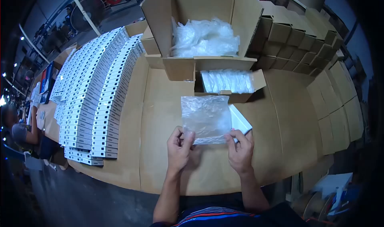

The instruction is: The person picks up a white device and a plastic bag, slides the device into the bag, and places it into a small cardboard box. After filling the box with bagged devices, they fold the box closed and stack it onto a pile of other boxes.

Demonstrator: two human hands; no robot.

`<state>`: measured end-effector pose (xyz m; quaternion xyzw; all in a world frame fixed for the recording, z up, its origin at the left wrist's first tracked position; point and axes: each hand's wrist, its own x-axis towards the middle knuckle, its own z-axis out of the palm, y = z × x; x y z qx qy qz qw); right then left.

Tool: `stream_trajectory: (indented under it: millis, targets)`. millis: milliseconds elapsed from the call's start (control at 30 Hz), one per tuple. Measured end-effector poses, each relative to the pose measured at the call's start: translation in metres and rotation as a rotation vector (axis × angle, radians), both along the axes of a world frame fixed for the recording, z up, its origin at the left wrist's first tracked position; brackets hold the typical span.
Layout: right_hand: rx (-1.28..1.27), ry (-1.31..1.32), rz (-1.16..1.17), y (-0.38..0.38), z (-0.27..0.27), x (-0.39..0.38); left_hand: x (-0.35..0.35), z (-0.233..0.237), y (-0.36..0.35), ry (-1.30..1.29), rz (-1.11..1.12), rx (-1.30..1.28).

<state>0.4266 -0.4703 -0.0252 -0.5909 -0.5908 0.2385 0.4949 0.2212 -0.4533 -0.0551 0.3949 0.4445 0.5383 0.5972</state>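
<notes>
A clear plastic bag [206, 117] is spread in front of me, above the cardboard-covered table. My left hand [179, 149] pinches its lower left edge between thumb and fingers. My right hand [241, 151] is closed around the near end of a flat white box [239, 118], its thumb and forefinger touching the bag's lower right corner. Part of the white box is hidden behind the bag. Just beyond, a small open carton [244, 97] holds a row of white items in clear plastic [227, 81].
Long stacks of white boxes [96, 95] line the left side. A large open carton [157, 25] of clear plastic bags [206, 39] stands at the back. Folded brown cartons [296, 37] are piled at the back right. Another person [26, 131] sits at far left.
</notes>
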Motion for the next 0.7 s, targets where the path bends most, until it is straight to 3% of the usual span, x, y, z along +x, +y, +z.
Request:
stream_trajectory:
  millis: [67,167,233,367,433,567,700]
  targets:
    - [0.069,-0.048,0.027,-0.001,-0.002,0.001,-0.005,-0.007,0.005,-0.056,0.032,0.141]
    - [0.157,-0.110,0.099,-0.001,-0.014,0.005,-0.003,0.017,0.011,-0.068,-0.084,0.083]
    - [0.229,-0.166,0.160,0.000,-0.012,0.003,-0.005,0.022,0.015,0.108,-0.083,0.092]
    - [0.038,-0.050,0.244,-0.011,-0.007,0.014,-0.003,0.018,0.013,0.314,-0.069,0.172]
    - [0.046,0.013,0.153,-0.009,-0.003,0.029,-0.005,0.014,0.006,0.364,-0.067,0.243]
    - [0.396,0.299,0.095,0.025,0.021,0.038,-0.006,0.022,-0.008,0.349,-0.095,0.305]
    - [0.467,0.277,0.356,0.052,0.049,0.046,-0.006,0.018,-0.010,0.334,-0.123,0.327]
